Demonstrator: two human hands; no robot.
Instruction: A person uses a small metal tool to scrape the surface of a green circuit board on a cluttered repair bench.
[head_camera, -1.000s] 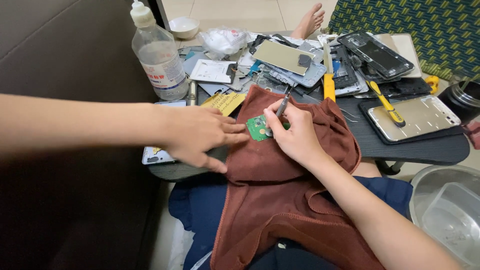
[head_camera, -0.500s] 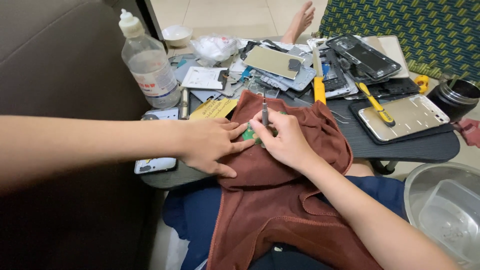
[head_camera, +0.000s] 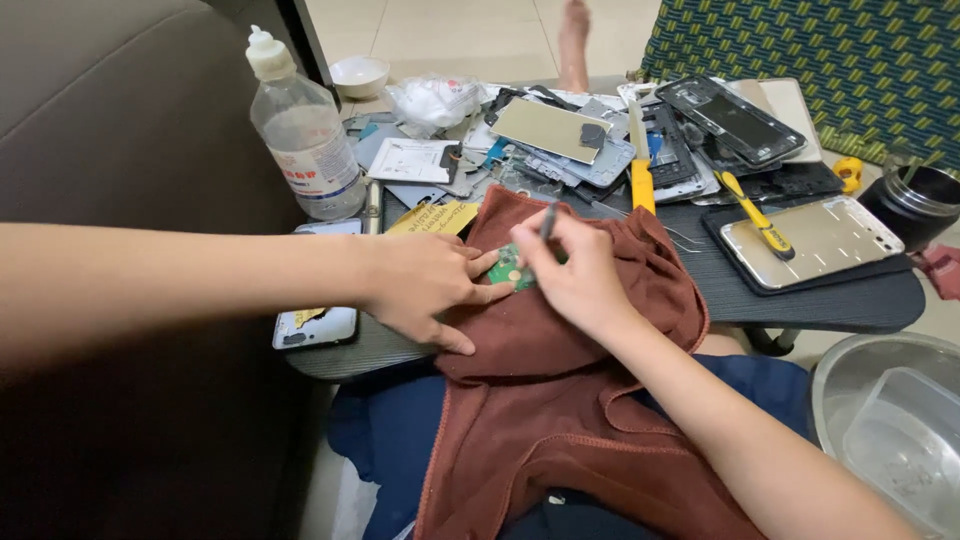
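Observation:
A small green circuit board (head_camera: 508, 267) lies on a rust-brown cloth (head_camera: 560, 400) draped over the near edge of a dark table (head_camera: 830, 300). My left hand (head_camera: 425, 285) rests flat on the cloth, its fingertips pinning the board's left side. Just right of the board, my right hand (head_camera: 575, 270) is closed around a thin dark tool (head_camera: 547, 220) whose tip points down at the board.
A clear plastic bottle (head_camera: 305, 130) stands at the table's back left. Phone parts, screens and back covers (head_camera: 740, 120) crowd the table, with yellow-handled tools (head_camera: 640, 180) among them. A silver phone shell (head_camera: 815, 238) lies right. A metal basin (head_camera: 890, 430) sits on the floor right.
Both hands stay on the board and cloth. My right hand has tipped the tool more upright over the board; the camera has shifted slightly.

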